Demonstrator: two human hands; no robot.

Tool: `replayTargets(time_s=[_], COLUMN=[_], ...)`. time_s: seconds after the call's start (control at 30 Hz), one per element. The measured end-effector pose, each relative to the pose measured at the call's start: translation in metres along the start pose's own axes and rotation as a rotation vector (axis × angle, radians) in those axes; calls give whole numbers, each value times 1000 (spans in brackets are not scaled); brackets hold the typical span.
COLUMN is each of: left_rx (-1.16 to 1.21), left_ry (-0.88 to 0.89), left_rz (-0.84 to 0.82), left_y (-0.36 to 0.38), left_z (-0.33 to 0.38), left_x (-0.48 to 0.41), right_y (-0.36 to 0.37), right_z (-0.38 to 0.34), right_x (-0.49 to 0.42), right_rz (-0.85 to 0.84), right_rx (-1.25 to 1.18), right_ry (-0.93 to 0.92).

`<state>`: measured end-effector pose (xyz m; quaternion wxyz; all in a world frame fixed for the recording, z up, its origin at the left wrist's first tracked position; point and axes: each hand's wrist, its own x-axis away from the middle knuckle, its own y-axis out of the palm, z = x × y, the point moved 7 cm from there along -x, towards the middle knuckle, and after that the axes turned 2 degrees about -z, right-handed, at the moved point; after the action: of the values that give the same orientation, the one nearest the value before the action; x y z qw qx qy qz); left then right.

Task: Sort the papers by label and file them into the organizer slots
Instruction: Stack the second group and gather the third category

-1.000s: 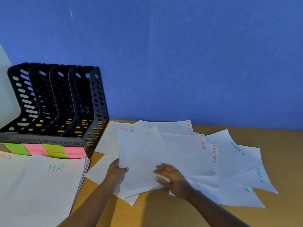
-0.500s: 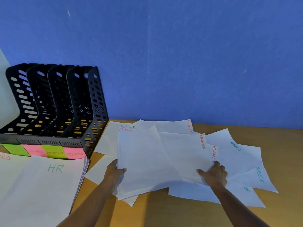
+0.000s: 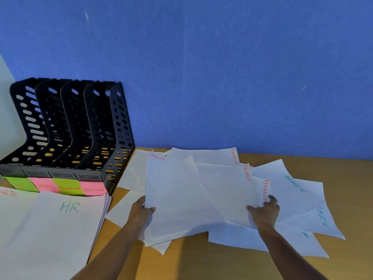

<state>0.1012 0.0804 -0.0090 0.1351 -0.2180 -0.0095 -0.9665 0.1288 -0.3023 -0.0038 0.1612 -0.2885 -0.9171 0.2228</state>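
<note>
White sheets marked FINANCE in red (image 3: 177, 197) lie fanned across the middle of the wooden table. My left hand (image 3: 141, 213) grips the left edge of the top sheet, thumb on top. My right hand (image 3: 264, 214) pinches the lower right corner of another FINANCE sheet (image 3: 228, 190). Sheets marked ADMIN in teal (image 3: 296, 190) lie spread to the right, partly beneath. A black four-slot organizer (image 3: 68, 128) stands at the back left, its slots holding no paper, with sticky labels (image 3: 58, 186) reading HR, FINANCE and ADMIN along its front.
A stack of sheets headed HR (image 3: 54, 227) lies at the front left, beside a sheet whose red label is cut off (image 3: 8, 199). A blue wall (image 3: 222, 77) rises right behind the table. Bare wood (image 3: 201, 259) shows between my arms.
My right hand slid from the middle of the top sheet out to the right and took hold of the corner of a FINANCE sheet. My left hand stayed at the left edge.
</note>
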Motion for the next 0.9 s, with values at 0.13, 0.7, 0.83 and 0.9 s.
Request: replayTargets(time_s=[0.13, 0.7, 0.83, 0.9], left_rx=[108, 267, 248, 235], left_ry=[-2, 164, 180, 187], left_rz=[-20, -66, -97, -107], left_y=[-4, -8, 1, 5], left_z=[0, 41, 41, 38], left_x=[-1, -5, 4, 3], right_y=[1, 8, 19, 23], right_z=[-6, -60, -62, -64], right_x=[0, 1, 4, 5], right_rz=[-63, -520, -541, -525], right_rx=[-25, -491, -613, -673], right_ry=[-34, -102, -71, -69])
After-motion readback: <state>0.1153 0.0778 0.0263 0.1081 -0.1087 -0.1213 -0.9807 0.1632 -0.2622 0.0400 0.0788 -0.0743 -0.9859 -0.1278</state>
